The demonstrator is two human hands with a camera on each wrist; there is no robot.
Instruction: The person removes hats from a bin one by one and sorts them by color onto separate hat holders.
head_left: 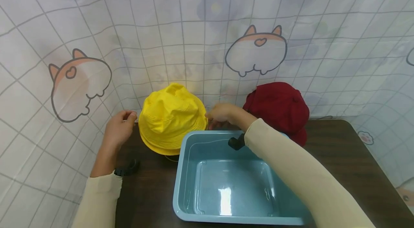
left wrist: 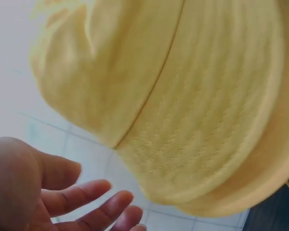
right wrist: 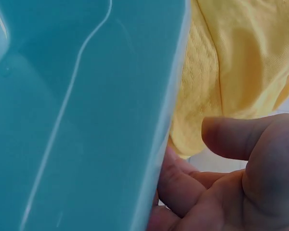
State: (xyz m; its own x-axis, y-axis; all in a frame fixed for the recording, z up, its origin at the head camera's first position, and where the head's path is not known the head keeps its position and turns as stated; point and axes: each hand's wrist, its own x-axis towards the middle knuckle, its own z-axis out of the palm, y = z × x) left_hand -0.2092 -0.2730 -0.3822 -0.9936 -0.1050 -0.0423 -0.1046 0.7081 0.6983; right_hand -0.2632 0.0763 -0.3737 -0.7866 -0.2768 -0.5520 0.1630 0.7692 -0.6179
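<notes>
A yellow bucket hat point(head_left: 171, 116), crown up, is at the back left of the table. My left hand point(head_left: 118, 127) is beside its left brim. In the left wrist view, that hand's loosely bent fingers point(left wrist: 96, 192) stay apart from the hat's stitched brim point(left wrist: 207, 120), with nothing in them. My right hand point(head_left: 223, 113) reaches over the blue plastic tub point(head_left: 181, 185) to the hat's right edge. The right wrist view has the thumb point(right wrist: 226, 137) overlapping the yellow cloth point(right wrist: 197, 96), spread from the fingers, which are partly hidden behind the tub's rim.
Behind my right forearm is a dark red cap point(head_left: 278, 107), at the back of the dark wooden table point(head_left: 339, 163). The tub stands in front of both hats. A white checked curtain point(head_left: 194, 41) hangs close behind the table and along its sides.
</notes>
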